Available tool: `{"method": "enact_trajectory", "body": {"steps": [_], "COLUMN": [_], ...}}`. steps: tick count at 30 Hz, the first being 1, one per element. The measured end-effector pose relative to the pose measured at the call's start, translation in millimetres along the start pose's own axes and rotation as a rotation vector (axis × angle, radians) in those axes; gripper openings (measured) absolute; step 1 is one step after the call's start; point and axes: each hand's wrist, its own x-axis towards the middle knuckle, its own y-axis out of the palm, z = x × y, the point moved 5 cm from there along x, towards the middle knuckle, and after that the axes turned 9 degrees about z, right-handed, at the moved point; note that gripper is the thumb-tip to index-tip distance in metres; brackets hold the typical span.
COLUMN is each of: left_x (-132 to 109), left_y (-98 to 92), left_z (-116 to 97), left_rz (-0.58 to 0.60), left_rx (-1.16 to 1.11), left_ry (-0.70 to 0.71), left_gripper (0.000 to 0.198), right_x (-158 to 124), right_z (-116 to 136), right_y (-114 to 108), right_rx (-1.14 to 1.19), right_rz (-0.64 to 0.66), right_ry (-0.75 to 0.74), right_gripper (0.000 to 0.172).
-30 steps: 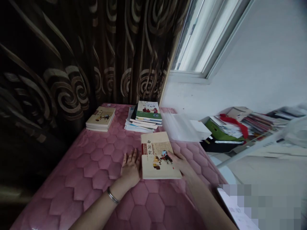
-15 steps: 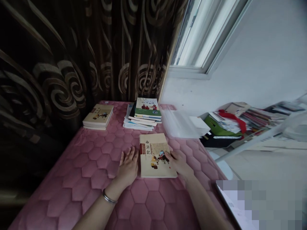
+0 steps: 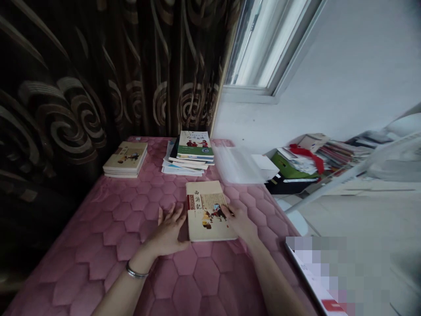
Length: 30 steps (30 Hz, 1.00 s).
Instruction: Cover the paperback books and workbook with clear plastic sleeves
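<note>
A beige book with a painted cover picture lies flat on the pink quilted surface. My left hand rests beside the book's left edge with its fingers spread, touching the spine side. My right hand lies on the book's right edge, fingers curled over the cover. A bracelet circles my left wrist.
A stack of books with a green cover on top and a beige pair of books sit at the far end by the dark patterned curtain. Clear plastic sleeves lie to the right. Piled books and boxes fill the floor beyond.
The view has swung slightly right and down. My left hand has tucked closer against the book's left edge; the book's spine side seems slightly raised.
</note>
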Motion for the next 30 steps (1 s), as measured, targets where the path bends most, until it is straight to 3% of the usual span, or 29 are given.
{"method": "enact_trajectory", "body": {"steps": [14,30], "left_x": [2.5,-1.5], "left_y": [-0.1,-6.0], "left_z": [-2.1,-7.9], "left_rz": [-0.021,-0.033], "left_rx": [0.018,-0.069], "left_ry": [-0.044,-0.033], "left_gripper": [0.087,0.088], "right_x": [-1.7,-5.3], "right_z": [-2.3,4.2], "right_y": [-1.3,-1.5], "right_rx": [-0.105,-0.104], "right_rz": [-0.078,-0.048], "right_ry": [0.007,0.036], "right_gripper": [0.035,0.041]}}
